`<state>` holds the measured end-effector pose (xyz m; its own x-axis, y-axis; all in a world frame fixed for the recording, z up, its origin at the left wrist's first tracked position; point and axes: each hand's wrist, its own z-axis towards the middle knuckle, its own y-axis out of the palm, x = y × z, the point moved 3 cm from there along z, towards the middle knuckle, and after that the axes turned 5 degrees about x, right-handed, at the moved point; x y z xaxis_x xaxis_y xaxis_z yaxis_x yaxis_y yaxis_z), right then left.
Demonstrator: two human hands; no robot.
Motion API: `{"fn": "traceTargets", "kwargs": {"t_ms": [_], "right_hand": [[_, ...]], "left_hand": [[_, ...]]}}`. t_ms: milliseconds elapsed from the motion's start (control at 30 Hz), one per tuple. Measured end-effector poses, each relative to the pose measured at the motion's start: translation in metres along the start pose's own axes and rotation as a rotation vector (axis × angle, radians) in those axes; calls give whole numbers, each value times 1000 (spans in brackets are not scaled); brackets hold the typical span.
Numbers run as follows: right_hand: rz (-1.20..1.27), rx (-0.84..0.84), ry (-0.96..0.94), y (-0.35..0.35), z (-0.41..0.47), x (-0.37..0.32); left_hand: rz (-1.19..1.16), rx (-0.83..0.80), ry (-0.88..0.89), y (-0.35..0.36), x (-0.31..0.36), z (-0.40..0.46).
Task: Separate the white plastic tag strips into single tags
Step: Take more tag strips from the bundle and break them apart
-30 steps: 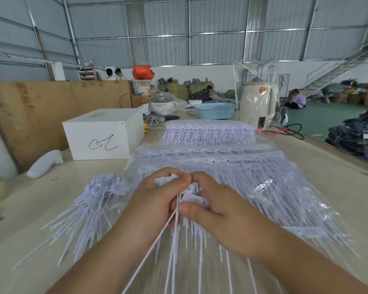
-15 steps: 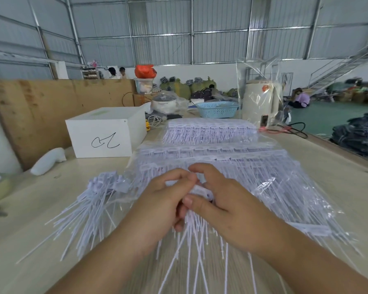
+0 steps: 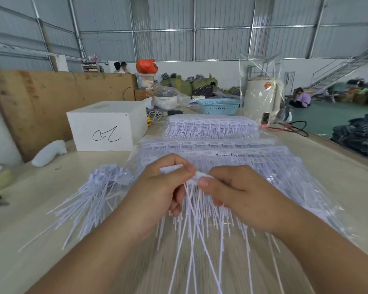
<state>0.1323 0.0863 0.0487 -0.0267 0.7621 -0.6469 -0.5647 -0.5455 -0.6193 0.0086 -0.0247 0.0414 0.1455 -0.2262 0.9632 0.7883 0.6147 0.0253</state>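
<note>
We pinch a tag strip (image 3: 197, 179) between both hands; our left hand (image 3: 157, 187) grips its head end with thumb and curled fingers, and our right hand (image 3: 240, 192) pinches the same strip just beside it, thumb on top; the tails hang below the grip toward us; left of the grip a loose pile of tags (image 3: 89, 200) lies on the counter (image 3: 19, 225); beyond the grip lie bagged strips (image 3: 210, 128); further left and beyond stands a white box (image 3: 106, 126).
</note>
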Motion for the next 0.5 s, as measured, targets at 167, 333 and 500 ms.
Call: {"fn": "traceTargets", "kwargs": {"t_ms": [167,333,500], "right_hand": [[86,55,17,3,0,3],[328,206,34,5,5,-6],[333,420,208,-25,8,6]], "left_hand": [[47,-1,24,2,0,-2],[-177,89,28,10,2,-3],[-360,183,-50,2,3,1]]}}
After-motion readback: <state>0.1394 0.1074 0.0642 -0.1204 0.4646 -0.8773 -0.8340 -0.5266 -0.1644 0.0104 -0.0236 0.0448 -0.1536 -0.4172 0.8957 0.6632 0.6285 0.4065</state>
